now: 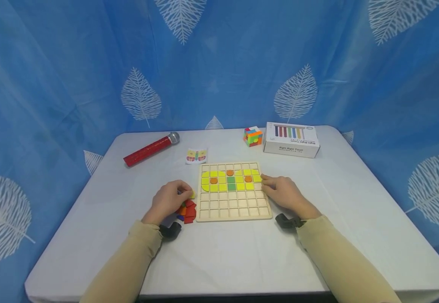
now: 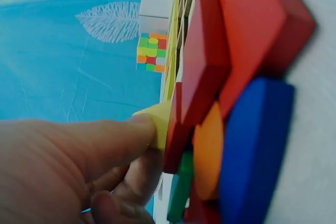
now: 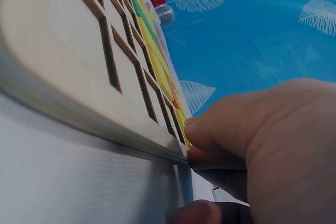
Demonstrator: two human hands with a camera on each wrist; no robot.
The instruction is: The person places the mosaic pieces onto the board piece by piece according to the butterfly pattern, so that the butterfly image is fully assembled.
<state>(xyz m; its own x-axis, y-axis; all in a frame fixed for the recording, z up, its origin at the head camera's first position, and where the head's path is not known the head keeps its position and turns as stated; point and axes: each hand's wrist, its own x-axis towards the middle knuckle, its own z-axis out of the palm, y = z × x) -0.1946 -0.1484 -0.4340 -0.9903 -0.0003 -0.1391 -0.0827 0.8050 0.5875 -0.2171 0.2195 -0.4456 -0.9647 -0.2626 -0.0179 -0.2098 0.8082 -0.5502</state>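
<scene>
My left hand (image 1: 169,198) pinches a small yellow piece (image 2: 161,121) between thumb and finger, just above a pile of loose pieces. In that pile are red pieces (image 2: 206,51), an orange piece (image 2: 208,153), a blue piece (image 2: 257,150) and a green piece (image 2: 180,187). At the right edge of the wooden grid board (image 1: 234,218), my right hand (image 1: 284,191) holds a yellow piece (image 3: 187,134) at its fingertips, mostly hidden by the thumb. Yellow pieces, orange discs (image 1: 214,181) and green squares (image 1: 231,183) fill part of the board's upper rows.
Behind the board lies a small pattern card (image 1: 196,156). A red microphone (image 1: 151,149) with a silver head is at the back left. Toward the back right stand a puzzle cube (image 1: 253,136) and a white box (image 1: 291,140). A blue leaf-print curtain (image 1: 219,84) hangs behind the table.
</scene>
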